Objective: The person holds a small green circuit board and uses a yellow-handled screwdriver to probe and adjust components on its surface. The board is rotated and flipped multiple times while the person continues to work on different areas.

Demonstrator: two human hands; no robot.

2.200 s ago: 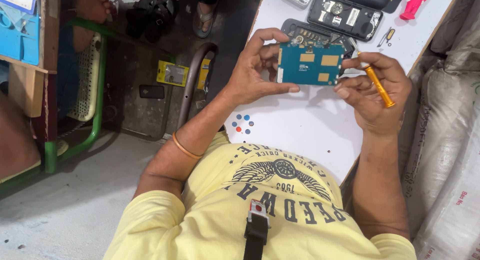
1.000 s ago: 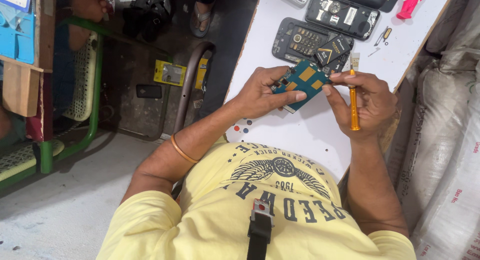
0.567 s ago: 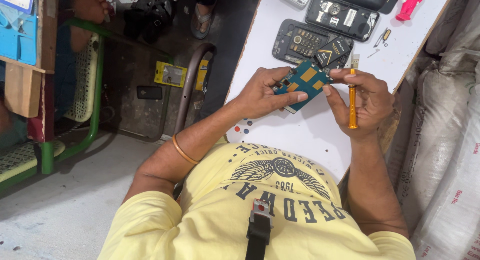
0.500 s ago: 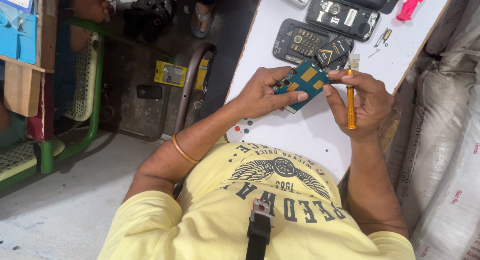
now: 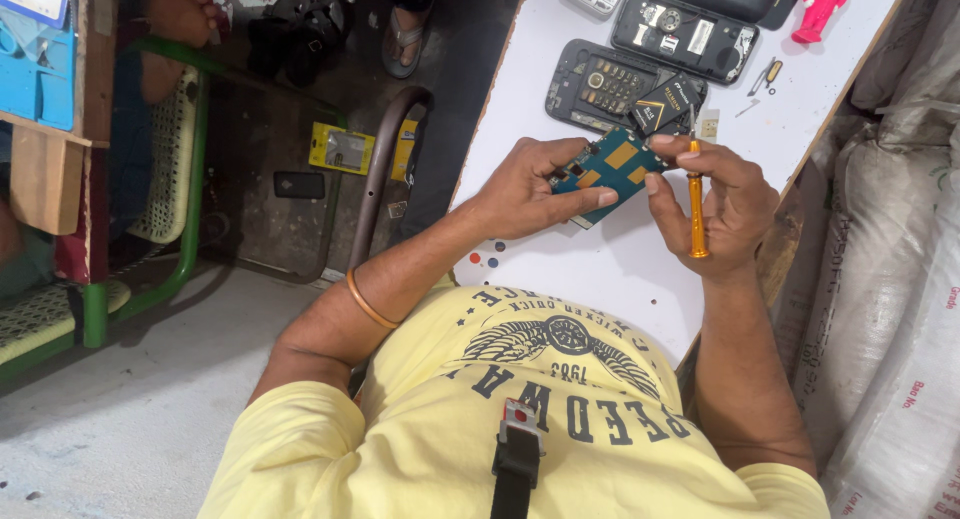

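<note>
Two hands share one small job here. The left hand pinches a blue circuit board by its near edge, thumb beneath and fingers curled over, held in the air above the white table. The right hand is closed around an orange screwdriver, shaft upright, fingertips touching the board's far corner. The pinch covers only one edge, so a push from the tool side could likely twist the board loose, dropping it onto the table. Just beyond the grip lie an opened phone body and loose small parts, which a slipping tool could scatter.
</note>
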